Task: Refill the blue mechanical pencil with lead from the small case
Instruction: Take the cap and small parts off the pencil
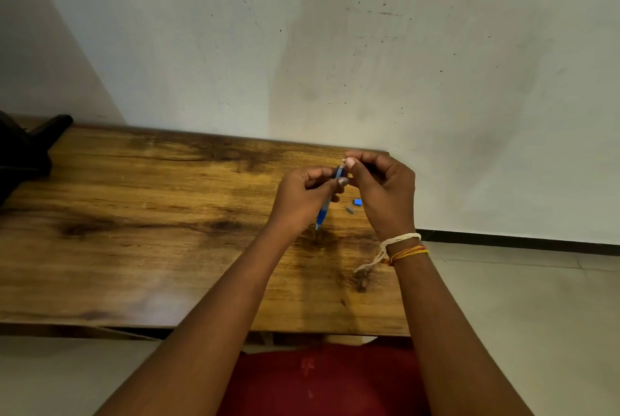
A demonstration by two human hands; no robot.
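My left hand (pixel 302 197) grips the blue mechanical pencil (pixel 324 211) around its upper barrel, tip pointing down at the wooden table (pixel 151 221). My right hand (pixel 382 194) pinches thumb and forefinger together right at the pencil's open top end; whatever is between the fingertips is too thin to make out. A small blue piece (pixel 357 202) and a small grey piece (pixel 350 210) lie on the table just under my right hand. Part of a yellow object shows between my hands; I cannot tell whether it is the lead case.
The table stands against a pale wall, and its right edge runs just under my right wrist. A black object (pixel 23 154) sits at the table's far left end. Tiled floor lies to the right. Thread bracelets circle my right wrist.
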